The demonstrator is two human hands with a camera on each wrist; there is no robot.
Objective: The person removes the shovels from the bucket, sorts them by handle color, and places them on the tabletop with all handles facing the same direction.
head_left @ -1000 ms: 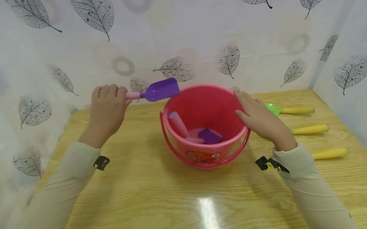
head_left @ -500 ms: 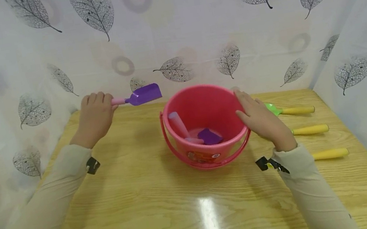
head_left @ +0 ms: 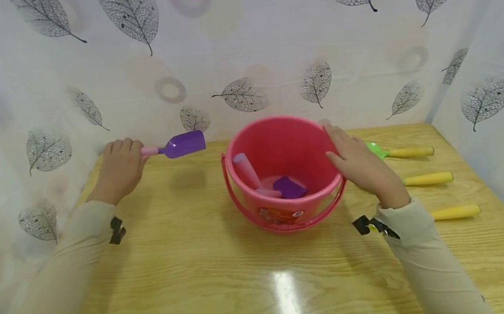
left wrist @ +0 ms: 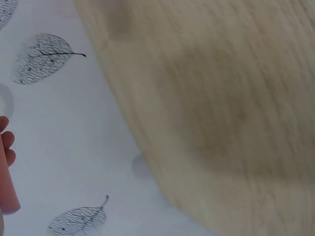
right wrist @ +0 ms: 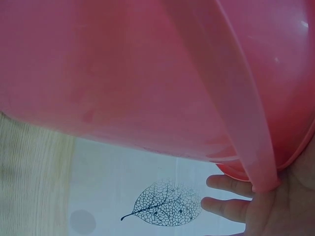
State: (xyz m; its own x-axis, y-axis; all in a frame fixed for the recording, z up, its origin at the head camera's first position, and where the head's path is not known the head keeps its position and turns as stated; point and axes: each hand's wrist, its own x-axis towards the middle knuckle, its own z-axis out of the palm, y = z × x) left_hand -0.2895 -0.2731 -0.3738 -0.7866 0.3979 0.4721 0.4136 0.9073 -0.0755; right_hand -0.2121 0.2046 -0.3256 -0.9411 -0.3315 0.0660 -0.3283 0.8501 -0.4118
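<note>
In the head view my left hand (head_left: pixel 119 167) grips the pink handle (head_left: pixel 149 151) of a toy shovel with a purple blade (head_left: pixel 186 143), held above the table left of the bucket. The left wrist view shows only the handle's end (left wrist: pixel 7 189) and some fingertips. My right hand (head_left: pixel 360 164) holds the rim of a pink bucket (head_left: pixel 285 208) at its right side, thumb over the inner edge. Fingers (right wrist: pixel 229 209) extend outside the rim in the right wrist view. Inside the bucket lie a pink handle (head_left: pixel 247 171) and a purple blade (head_left: pixel 289 188).
Right of the bucket lie several tools with yellow handles (head_left: pixel 428 179); one has a green head (head_left: pixel 376 149). The bucket's handle (head_left: pixel 238 203) hangs down its front. A leaf-patterned curtain (head_left: pixel 250 29) borders the wooden table (head_left: pixel 193 283) at the back and sides.
My left hand has moved left and slightly down with the shovel, away from the bucket's rim. The right hand and the bucket have stayed in place.
</note>
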